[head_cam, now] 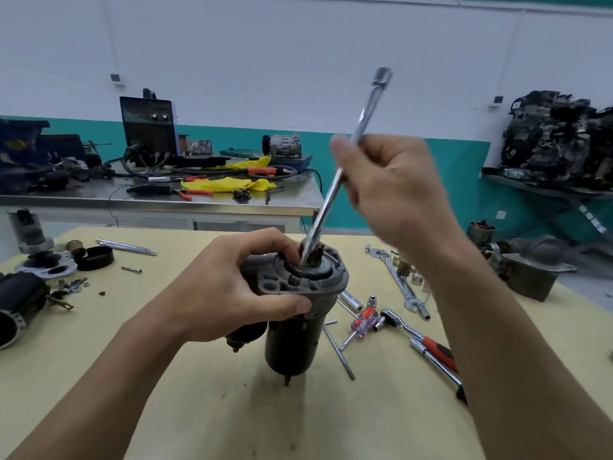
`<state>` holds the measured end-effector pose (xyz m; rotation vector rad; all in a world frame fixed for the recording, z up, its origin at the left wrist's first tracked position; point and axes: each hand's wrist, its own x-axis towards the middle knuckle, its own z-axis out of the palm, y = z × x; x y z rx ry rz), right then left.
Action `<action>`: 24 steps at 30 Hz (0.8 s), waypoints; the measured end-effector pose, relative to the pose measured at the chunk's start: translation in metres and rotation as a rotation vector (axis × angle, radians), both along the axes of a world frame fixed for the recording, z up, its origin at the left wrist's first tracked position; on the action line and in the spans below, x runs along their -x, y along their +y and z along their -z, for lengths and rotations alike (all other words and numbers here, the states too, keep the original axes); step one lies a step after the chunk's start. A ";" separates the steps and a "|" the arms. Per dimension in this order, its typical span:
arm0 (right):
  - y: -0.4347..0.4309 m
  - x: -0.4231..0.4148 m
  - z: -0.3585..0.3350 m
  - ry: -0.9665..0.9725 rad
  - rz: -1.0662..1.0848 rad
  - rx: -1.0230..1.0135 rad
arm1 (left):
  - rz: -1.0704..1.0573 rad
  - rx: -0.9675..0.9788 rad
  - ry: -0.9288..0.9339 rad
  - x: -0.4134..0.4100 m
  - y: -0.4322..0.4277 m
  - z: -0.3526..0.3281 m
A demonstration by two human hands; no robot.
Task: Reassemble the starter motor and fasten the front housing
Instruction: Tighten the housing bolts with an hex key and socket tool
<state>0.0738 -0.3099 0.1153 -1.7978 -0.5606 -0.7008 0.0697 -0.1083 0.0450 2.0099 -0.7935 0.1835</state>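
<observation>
A dark cylindrical starter motor stands upright on the yellow table, with its grey flanged end plate on top. My left hand grips the motor just under the plate, fingers resting on the plate's rim. My right hand holds a long chrome extension bar tilted to the upper right. The bar's lower tip sits beside the pinion at the plate's centre. Its square end points up.
Right of the motor lie a ratchet with a red grip, a wrench, a screwdriver and thin rods. A second housing sits far right. Motor parts and a loose bolt lie left. A steel bench stands behind.
</observation>
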 end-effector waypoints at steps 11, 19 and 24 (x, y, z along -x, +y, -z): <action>-0.033 -0.100 0.107 0.735 0.378 0.751 | -0.049 -0.099 0.062 0.002 0.007 -0.004; -0.017 -0.107 0.138 0.731 0.507 1.062 | -0.018 -0.079 0.063 0.002 0.008 -0.004; -0.011 -0.089 0.116 0.658 0.435 1.124 | -0.018 -0.069 0.059 0.002 0.008 -0.004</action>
